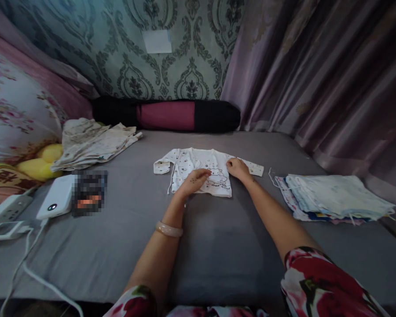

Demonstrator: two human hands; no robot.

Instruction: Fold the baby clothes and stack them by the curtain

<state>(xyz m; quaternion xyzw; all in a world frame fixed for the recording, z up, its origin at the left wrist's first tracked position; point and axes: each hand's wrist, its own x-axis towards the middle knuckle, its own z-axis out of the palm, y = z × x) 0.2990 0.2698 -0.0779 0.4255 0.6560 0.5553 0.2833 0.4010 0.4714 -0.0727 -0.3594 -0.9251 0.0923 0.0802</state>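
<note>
A small white baby shirt point(188, 163) with a cartoon animal print, dotted sleeves and a tie string is spread on the grey bed sheet. My left hand point(195, 181) is over the lower front of the shirt, beside the print, its fingers stretched out and holding nothing. At the base of the shirt's right-side sleeve, my right hand point(238, 169) has its fingers curled in and closed on the fabric. That sleeve's cuff sticks out beyond the hand, while the left-side sleeve is bent at its end.
Folded baby clothes point(339, 198) are stacked on the right. Loose clothes point(95, 141) lie at the back left. A white power bank point(56, 198), power strip point(9, 209) and cables are at left. A black and maroon bolster point(166, 115) lies along the wall.
</note>
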